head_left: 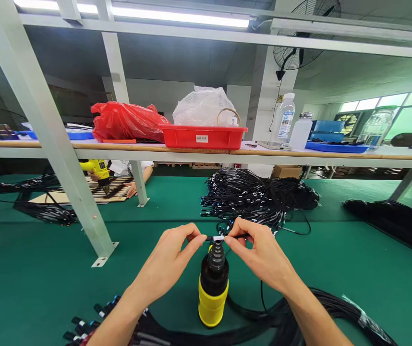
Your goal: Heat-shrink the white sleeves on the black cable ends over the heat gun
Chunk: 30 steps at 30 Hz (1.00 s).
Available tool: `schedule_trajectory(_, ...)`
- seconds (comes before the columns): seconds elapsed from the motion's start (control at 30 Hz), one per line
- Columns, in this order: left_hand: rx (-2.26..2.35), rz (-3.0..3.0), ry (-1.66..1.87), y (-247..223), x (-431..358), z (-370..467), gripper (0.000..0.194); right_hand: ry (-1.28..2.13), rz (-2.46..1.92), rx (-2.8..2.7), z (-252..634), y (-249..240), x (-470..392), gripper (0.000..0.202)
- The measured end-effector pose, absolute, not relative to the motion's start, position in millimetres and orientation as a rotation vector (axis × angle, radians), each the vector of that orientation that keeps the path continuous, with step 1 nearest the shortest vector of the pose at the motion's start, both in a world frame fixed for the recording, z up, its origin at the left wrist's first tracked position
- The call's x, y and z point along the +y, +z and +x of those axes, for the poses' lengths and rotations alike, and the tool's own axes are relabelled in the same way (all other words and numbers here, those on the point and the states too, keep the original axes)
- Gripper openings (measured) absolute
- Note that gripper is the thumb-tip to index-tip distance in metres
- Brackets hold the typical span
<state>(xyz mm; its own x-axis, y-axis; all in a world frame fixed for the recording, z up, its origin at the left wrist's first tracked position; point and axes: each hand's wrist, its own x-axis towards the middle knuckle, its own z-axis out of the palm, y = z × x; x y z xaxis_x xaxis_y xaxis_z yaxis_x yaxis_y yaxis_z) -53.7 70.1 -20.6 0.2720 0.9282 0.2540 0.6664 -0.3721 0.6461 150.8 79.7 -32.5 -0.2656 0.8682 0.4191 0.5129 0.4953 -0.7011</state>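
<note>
A thin black cable with a white sleeve [218, 238] is stretched level just above the nozzle of a yellow and black heat gun [213, 293], which stands upright on the green table. My left hand [177, 250] pinches the cable to the left of the sleeve. On the other side, my right hand [254, 245] pinches it close to the sleeve's right end. Whether the sleeve touches the nozzle cannot be made out.
Bundled black cables [242, 331] lie at the near edge; a large cable pile [249, 194] sits behind the hands. A shelf [199, 154] carries a red tray [206, 137]. A white post [79, 192] stands left. Across the table, another person's hand [131, 189] is near a yellow heat gun [100, 170].
</note>
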Motion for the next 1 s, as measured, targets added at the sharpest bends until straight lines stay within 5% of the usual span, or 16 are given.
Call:
schedule_trajectory(0.83, 1.458, 2.133, 0.908, -18.3, 71.2, -52.4, 0.018, 0.543, -1.187, -1.943, 155.0, -34.9, 79.6, 0.019)
schedule_trajectory(1.0, 1.485, 2.175, 0.883, -18.2, 69.3, -53.1, 0.029, 0.528, -1.146, -1.948, 155.8, -30.7, 76.4, 0.02)
